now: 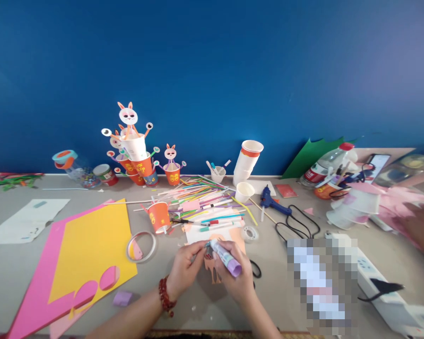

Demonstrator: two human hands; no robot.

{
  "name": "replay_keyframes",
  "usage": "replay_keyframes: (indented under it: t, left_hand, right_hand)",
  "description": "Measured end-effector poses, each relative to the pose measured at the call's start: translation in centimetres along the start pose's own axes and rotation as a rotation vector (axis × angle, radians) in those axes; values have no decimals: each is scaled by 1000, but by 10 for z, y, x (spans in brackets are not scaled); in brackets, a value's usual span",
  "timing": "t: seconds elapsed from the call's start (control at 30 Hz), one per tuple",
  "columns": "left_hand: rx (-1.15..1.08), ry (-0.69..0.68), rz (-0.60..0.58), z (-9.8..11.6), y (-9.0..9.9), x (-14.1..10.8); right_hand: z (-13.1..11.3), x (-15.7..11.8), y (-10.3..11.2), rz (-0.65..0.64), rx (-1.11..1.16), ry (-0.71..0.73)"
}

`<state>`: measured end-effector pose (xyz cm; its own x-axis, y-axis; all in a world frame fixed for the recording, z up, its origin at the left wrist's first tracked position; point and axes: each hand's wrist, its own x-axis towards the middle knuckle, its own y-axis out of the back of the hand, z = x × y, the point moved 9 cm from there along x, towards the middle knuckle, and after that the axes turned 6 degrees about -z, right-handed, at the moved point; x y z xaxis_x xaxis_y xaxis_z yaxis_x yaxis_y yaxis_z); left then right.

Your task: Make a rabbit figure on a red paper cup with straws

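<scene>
Gripping a glue stick, the right hand sits just below the middle of the frame, fingers wrapped round the barrel with its purple end toward the lower right. I see the left hand beside it, a red bead bracelet at the wrist; its thumb and forefinger are narrowed to a pinch at the upper end of a brown paper cutout. That cutout hangs legs-down between the two hands — the glue stick's tip is right by the pinch, though I can't tell whether it touches the paper.

Left of the hands I have a silver tape roll overlapping the edge of a yellow sheet, with a purple cap at lower left. Beyond the hands, a heap of colored sticks fills the center, and a blue glue gun lies to its right. Rabbit-faced paper cups stand at upper left, a tall stack of white cups right of center. At the far right edge, another person's hand shows over pink material — blurred, so I can't tell what its fingers hold.
</scene>
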<state>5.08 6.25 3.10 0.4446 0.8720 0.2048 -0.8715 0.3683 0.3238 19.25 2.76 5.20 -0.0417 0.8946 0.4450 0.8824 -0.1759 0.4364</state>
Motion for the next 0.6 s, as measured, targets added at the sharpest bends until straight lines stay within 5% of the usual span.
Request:
replay_keyframes:
  t: [0.2, 0.6]
  left_hand:
    - [-366, 117, -41, -16, -16, 4]
    - [-228, 35, -38, -3, -11, 6]
  right_hand:
    - [2, 1, -5, -38, -1, 2]
    - [-7, 7, -5, -33, -46, -3]
